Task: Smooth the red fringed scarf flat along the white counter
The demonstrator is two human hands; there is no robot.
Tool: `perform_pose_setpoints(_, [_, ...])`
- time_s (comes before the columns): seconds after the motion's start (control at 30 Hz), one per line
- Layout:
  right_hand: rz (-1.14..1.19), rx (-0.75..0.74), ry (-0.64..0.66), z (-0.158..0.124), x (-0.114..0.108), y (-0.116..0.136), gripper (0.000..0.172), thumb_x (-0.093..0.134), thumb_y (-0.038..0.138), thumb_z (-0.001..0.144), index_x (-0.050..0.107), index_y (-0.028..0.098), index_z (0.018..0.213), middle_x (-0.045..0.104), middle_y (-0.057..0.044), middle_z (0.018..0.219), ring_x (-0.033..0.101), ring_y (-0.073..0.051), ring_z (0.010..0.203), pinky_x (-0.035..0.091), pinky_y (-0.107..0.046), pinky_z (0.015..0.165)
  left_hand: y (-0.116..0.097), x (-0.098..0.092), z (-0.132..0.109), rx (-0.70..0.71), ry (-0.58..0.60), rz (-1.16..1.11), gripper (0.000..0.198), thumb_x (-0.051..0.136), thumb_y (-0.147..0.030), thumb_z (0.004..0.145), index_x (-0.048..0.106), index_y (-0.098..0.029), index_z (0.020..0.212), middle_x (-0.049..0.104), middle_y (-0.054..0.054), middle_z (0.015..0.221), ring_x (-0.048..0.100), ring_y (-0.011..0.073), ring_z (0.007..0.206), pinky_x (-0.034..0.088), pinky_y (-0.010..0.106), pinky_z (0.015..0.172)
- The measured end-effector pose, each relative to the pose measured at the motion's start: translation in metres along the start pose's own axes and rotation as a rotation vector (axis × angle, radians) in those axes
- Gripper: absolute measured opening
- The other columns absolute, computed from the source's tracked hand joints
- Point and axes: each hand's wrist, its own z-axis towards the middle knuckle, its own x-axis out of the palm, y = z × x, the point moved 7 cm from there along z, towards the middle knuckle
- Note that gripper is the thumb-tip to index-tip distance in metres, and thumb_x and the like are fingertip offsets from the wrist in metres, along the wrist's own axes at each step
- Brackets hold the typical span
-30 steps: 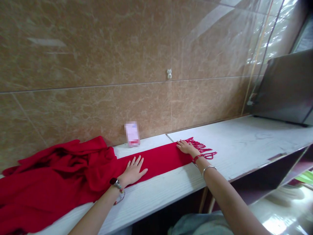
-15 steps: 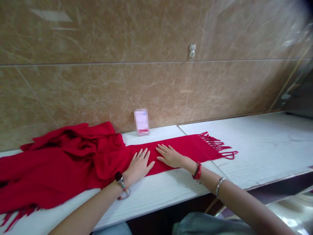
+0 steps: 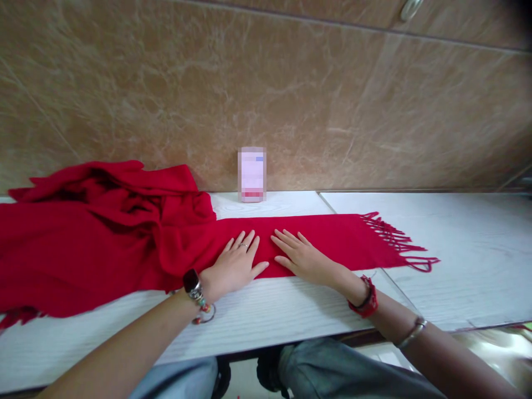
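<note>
A long red scarf (image 3: 332, 241) lies across the white table. Its right part is spread flat and ends in a twisted fringe (image 3: 394, 238); the left part is heaped in loose folds. My left hand (image 3: 235, 263) rests palm down on the flat stretch beside the folds, fingers spread, with a ring on one finger and a watch at the wrist. A short way to the right, my right hand (image 3: 305, 257) also lies flat on the cloth, its fingertips pointing left. Neither hand grips the fabric.
A phone-like upright object (image 3: 252, 174), blurred out, leans near the brown marbled wall (image 3: 291, 100) behind the scarf. The white table (image 3: 291, 316) has a seam to the right. My legs (image 3: 332, 366) are below its front edge.
The camera has tipped downward and turned, so the wall hook slid toward the top right. Both hands stay flat on the scarf in nearly the same places.
</note>
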Motion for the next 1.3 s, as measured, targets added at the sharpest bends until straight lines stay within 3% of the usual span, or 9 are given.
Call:
perform_pose_setpoints(0.17, [-0.061,0.035,0.068,-0.015,0.0,-0.023,0.053,0.018,0.046,0.091,0.02,0.024,0.139,0.02,-0.007,0.145,0.017,-0.028,0.132,0.021,-0.053,0.101,0.002,0.003,0.001,-0.005,0.025,0.01,0.065,0.026,-0.052,0.086,0.02,-0.013,0.138,0.012,0.01,0.146,0.007,0.0266,0.133,0.014,0.043,0.105])
perform_pose_setpoints(0.4, [-0.136,0.302,0.107,-0.083,-0.01,-0.123,0.048,0.018,0.04,0.092,0.02,0.028,0.139,0.017,-0.004,0.146,0.014,-0.026,0.132,0.021,-0.056,0.1,0.006,0.007,0.005,-0.018,0.017,0.01,0.068,0.028,-0.053,0.084,0.02,-0.014,0.139,0.012,0.009,0.146,0.007,0.0282,0.133,0.012,0.044,0.105])
perform_pose_setpoints(0.6, [-0.142,0.426,-0.008,-0.132,-0.034,-0.186,0.043,0.032,0.03,0.089,0.042,0.018,0.129,0.035,-0.011,0.138,0.023,-0.026,0.13,0.026,-0.051,0.102,0.012,0.009,0.009,-0.037,0.043,0.098,0.068,0.031,-0.051,0.083,0.02,-0.015,0.139,0.013,0.009,0.146,0.009,0.0257,0.133,0.015,0.042,0.104])
perform_pose_setpoints(0.67, [-0.082,0.446,-0.123,-0.132,-0.052,-0.183,0.044,0.039,0.031,0.086,0.045,0.014,0.126,0.041,-0.014,0.133,0.034,-0.025,0.125,0.032,-0.045,0.101,0.007,0.003,0.012,-0.013,0.028,0.097,0.064,0.034,-0.05,0.083,0.023,-0.019,0.138,0.015,0.008,0.146,0.01,0.0268,0.133,0.018,0.042,0.103])
perform_pose_setpoints(0.77, [0.033,0.304,-0.18,-0.118,-0.076,-0.148,0.041,0.047,0.03,0.082,0.05,0.018,0.121,0.053,-0.009,0.123,0.047,-0.022,0.115,0.038,-0.041,0.097,-0.027,-0.015,0.015,0.243,-0.028,0.084,0.057,0.041,-0.046,0.083,0.03,-0.028,0.135,0.02,0.003,0.145,0.016,0.0255,0.132,0.021,0.039,0.102])
perform_pose_setpoints(0.87, [0.078,0.133,-0.026,-0.103,-0.083,-0.106,0.041,0.054,0.023,0.077,0.053,0.018,0.118,0.057,-0.008,0.119,0.052,-0.021,0.109,0.042,-0.037,0.094,-0.075,-0.03,0.015,0.53,-0.066,0.122,0.051,0.047,-0.037,0.082,0.036,-0.029,0.132,0.038,0.004,0.135,0.037,0.0211,0.12,0.031,0.033,0.097])
perform_pose_setpoints(0.97, [0.043,0.056,0.05,-0.102,-0.079,-0.082,0.046,0.055,0.014,0.073,0.053,0.014,0.119,0.056,-0.01,0.119,0.052,-0.02,0.11,0.043,-0.034,0.094,-0.112,-0.035,0.02,0.668,-0.075,0.212,0.048,0.048,-0.027,0.081,0.04,-0.025,0.128,0.053,0.006,0.118,0.051,0.0198,0.102,0.041,0.03,0.083])
perform_pose_setpoints(1.17, [-0.135,0.122,-0.116,-0.122,-0.066,-0.079,0.051,0.039,-0.003,0.07,0.056,0.014,0.115,0.06,-0.009,0.113,0.056,-0.019,0.103,0.046,-0.034,0.089,-0.14,-0.029,0.036,0.655,-0.209,0.372,0.049,0.046,-0.008,0.078,0.042,-0.018,0.125,0.059,0.01,0.104,0.058,0.0211,0.086,0.044,0.029,0.065])
perform_pose_setpoints(1.3, [-0.205,0.153,-0.226,-0.128,-0.066,-0.079,0.045,0.041,-0.002,0.072,0.059,0.013,0.11,0.064,-0.011,0.105,0.059,-0.02,0.094,0.047,-0.034,0.083,-0.142,-0.021,0.037,0.57,-0.303,0.324,0.037,0.047,-0.019,0.084,0.046,-0.014,0.121,0.06,0.012,0.102,0.056,0.0232,0.091,0.046,0.031,0.067])
